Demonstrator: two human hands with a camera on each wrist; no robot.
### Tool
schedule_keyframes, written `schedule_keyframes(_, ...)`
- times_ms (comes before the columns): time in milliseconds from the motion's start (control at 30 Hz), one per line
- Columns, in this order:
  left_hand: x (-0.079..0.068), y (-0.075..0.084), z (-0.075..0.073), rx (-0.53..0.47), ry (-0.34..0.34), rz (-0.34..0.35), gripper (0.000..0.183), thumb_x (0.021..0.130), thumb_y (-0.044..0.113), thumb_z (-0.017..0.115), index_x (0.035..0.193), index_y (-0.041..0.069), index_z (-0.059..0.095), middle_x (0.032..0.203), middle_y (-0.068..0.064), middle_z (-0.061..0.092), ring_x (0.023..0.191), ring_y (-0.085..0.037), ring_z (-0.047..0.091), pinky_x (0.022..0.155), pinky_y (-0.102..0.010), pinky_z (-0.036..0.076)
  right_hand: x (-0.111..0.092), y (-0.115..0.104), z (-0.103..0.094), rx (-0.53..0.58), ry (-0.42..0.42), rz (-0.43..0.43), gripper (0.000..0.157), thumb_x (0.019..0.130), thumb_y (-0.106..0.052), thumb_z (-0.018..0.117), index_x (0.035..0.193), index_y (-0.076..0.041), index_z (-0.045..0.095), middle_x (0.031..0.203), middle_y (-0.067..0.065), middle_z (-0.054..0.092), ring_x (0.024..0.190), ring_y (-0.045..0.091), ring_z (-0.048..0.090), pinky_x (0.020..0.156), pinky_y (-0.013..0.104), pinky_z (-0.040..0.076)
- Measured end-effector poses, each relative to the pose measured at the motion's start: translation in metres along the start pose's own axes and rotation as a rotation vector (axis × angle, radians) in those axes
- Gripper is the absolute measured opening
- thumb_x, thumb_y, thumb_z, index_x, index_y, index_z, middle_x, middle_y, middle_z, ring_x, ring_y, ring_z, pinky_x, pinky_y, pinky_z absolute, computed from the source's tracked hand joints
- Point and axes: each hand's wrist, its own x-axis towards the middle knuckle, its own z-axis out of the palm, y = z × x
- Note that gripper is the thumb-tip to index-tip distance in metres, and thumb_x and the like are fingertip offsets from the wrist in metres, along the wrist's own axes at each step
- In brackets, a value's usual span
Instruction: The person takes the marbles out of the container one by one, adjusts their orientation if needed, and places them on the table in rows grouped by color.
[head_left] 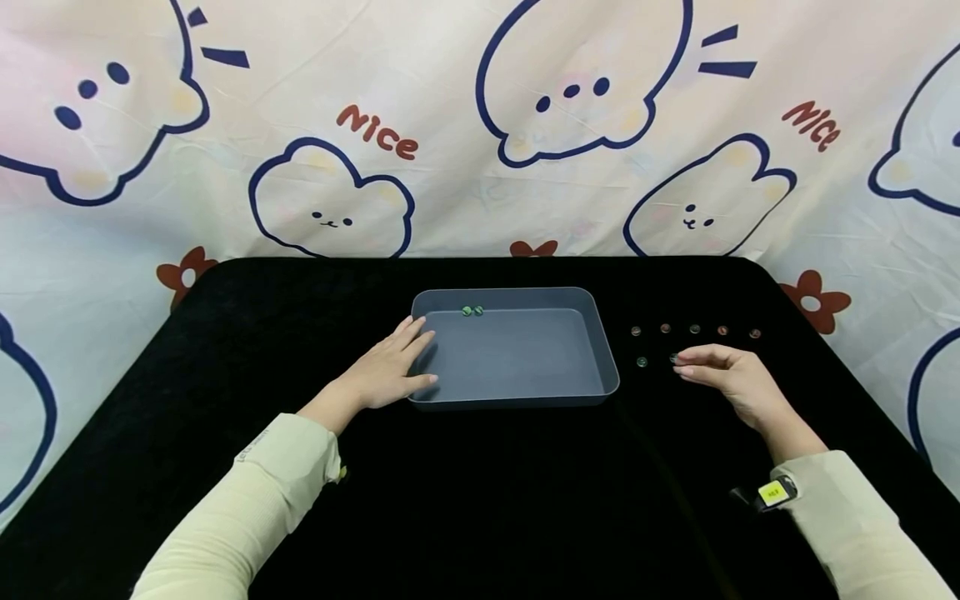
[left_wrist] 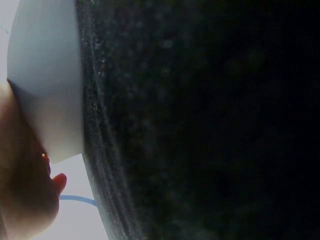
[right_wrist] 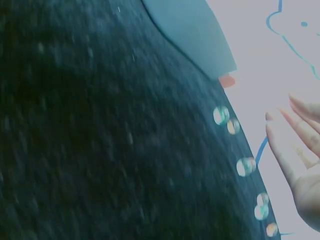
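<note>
A grey-blue rectangular tray (head_left: 525, 354) lies on the black-covered table. Two green glass marbles (head_left: 472, 311) sit inside it along the back wall. My left hand (head_left: 386, 369), fingers spread, rests on the tray's left rim; its wrist view shows part of the hand beside the tray wall (left_wrist: 50, 75). To the right of the tray, my right hand (head_left: 723, 375) hovers with its fingertips close to a clear marble (head_left: 673, 359). In the right wrist view its fingers (right_wrist: 280, 150) look straight and apart, with no marble seen between them.
Several marbles form a back row right of the tray, among them a reddish one (head_left: 722, 331). Another marble (head_left: 642, 362) lies in front, near the tray's right wall. A patterned cloth (head_left: 450, 200) hangs behind the table.
</note>
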Motion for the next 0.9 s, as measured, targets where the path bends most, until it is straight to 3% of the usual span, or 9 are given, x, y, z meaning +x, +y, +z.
schedule_keyframes(533,-0.001,0.0,0.0,0.012,0.003,0.011,0.071,0.086,0.051,0.038,0.139,0.01,0.016,0.144,-0.009,0.001,0.129,-0.02,-0.008,0.101,-0.045,0.009,0.025,-0.007,0.044,0.043,-0.108,-0.051,0.02,0.075,0.008,0.06,0.094,0.003,0.063,0.09,0.005,0.064,0.082,0.017,0.061,0.069,0.025,0.048)
schedule_keyframes(767,-0.002,0.001,-0.001,0.049,-0.001,0.003,0.07,0.086,0.051,0.037,0.139,0.01,0.016,0.144,-0.008,0.001,0.129,-0.02,-0.007,0.102,-0.042,0.007,0.044,-0.015,0.066,-0.078,-0.111,0.009,0.019,0.074,0.001,0.064,0.093,0.0,0.065,0.085,0.001,0.065,0.081,0.013,0.061,0.069,0.023,0.047)
schedule_keyframes(900,-0.001,0.001,-0.001,0.088,0.003,0.011,0.071,0.086,0.054,0.034,0.139,0.01,0.016,0.144,-0.009,0.002,0.129,-0.021,-0.006,0.102,-0.04,0.007,0.055,-0.02,0.077,-0.082,-0.119,0.017,0.018,0.074,0.0,0.065,0.092,-0.001,0.066,0.084,0.0,0.065,0.08,0.013,0.061,0.068,0.023,0.047)
